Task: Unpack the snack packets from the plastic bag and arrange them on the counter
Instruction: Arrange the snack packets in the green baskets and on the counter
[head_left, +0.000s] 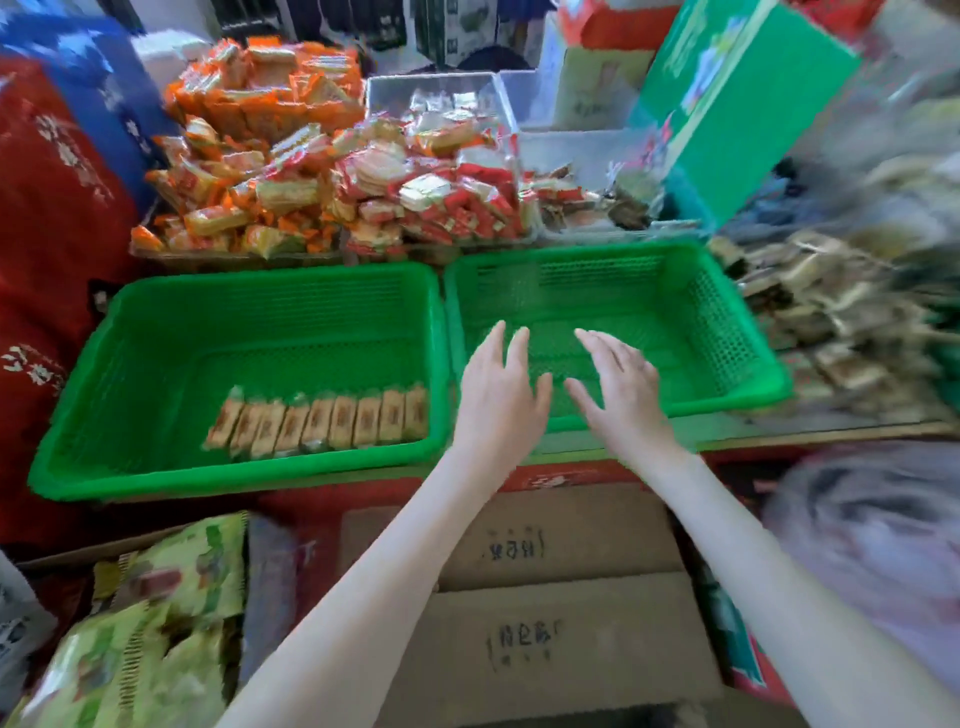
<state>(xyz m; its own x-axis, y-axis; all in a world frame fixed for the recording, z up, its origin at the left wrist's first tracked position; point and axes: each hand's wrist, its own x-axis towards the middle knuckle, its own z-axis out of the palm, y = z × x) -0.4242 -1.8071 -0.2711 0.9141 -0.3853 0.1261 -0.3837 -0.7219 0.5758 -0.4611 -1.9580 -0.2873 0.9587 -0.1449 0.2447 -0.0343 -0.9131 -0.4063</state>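
The left hand (501, 395) and right hand (618, 384) hover spread and empty, while the snack-filled plastic bag (156, 613) lies left of them, back toward the person, nearest the left hand.

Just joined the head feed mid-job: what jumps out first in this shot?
Two bright green baskets sit side by side in the middle of the view, and the left basket holds a neat row of snack packets along its near wall. The left hand and right hand hover open over the near edge of the right basket. Behind the baskets rise heaps of orange packets and red packets.
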